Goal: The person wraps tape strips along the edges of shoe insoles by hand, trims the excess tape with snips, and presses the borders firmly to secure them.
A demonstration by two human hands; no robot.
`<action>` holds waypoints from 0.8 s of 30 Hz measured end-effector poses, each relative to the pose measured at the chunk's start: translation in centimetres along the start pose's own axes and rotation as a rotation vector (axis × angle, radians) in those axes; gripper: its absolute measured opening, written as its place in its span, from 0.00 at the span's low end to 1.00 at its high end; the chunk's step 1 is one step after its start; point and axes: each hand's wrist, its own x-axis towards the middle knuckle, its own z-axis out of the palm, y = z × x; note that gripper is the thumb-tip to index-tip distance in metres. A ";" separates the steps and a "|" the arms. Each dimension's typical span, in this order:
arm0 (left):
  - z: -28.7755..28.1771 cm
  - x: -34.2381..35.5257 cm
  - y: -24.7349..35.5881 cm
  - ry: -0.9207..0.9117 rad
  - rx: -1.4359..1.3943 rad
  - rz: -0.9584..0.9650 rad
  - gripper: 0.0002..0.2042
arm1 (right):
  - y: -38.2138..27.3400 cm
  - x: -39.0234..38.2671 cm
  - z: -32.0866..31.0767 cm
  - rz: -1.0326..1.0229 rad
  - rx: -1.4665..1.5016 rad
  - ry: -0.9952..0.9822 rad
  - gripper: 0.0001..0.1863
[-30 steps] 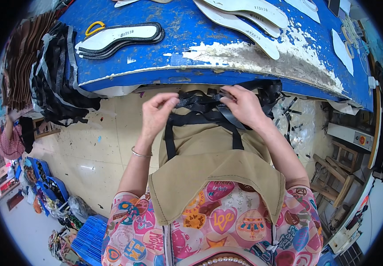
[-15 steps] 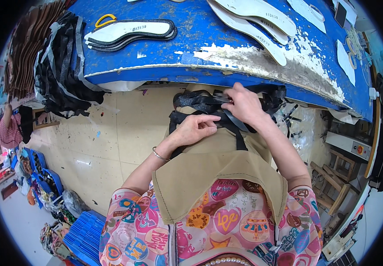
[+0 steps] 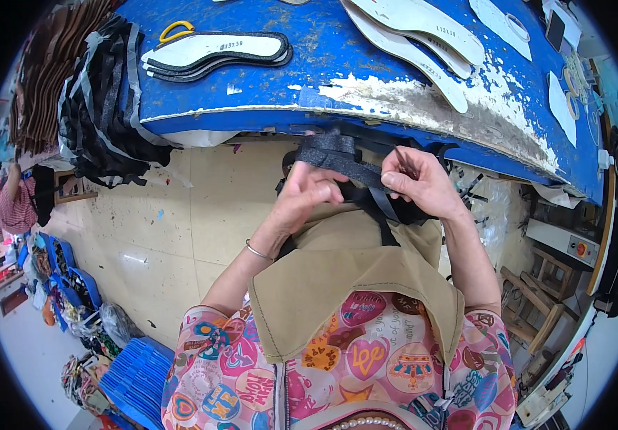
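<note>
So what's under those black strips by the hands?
The tan apron shows on the near side of the black strips. What lies directly beneath is hidden by the strips themselves and partly by the left hand and right hand.

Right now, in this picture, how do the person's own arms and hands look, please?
Both arms have short pink sleeves printed with colourful hearts and round shapes. The forearms are uncovered. A thin, shiny, silver-toned bangle circles the left wrist; none shows on the right. The left hand and right hand wear no gloves.
</note>
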 end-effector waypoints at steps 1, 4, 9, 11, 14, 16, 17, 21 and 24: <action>-0.1 0.1 0.1 0.095 -0.058 0.077 0.44 | 0.0 -0.3 0.0 0.007 -0.017 0.026 0.05; -0.6 0.3 0.1 0.206 -0.072 0.188 0.49 | 0.7 -0.7 -0.7 0.036 -0.030 0.062 0.06; -1.4 0.3 0.6 0.537 -0.029 0.342 0.43 | 1.4 -1.7 -2.9 -0.143 0.308 0.267 0.09; -1.7 -0.2 1.1 0.472 -0.057 0.333 0.42 | 0.7 -1.9 -3.0 -0.164 0.311 0.261 0.10; -2.0 -0.5 1.8 0.394 -0.087 0.334 0.32 | 0.5 -1.9 -2.1 -0.082 0.181 0.192 0.11; -3.5 -0.6 2.6 0.381 -0.278 0.364 0.24 | 1.4 -1.9 -2.4 -0.064 0.172 0.194 0.10; -4.2 -0.6 3.0 0.432 -0.248 0.404 0.20 | 1.7 -2.1 -2.8 -0.040 0.172 0.212 0.09; -6.3 -1.2 4.7 0.687 -0.356 0.518 0.19 | 2.6 -3.1 -4.5 -0.141 0.177 0.256 0.09; -8.8 -2.5 5.0 0.666 -0.379 0.587 0.20 | 2.7 -3.9 -6.4 0.023 0.055 0.228 0.10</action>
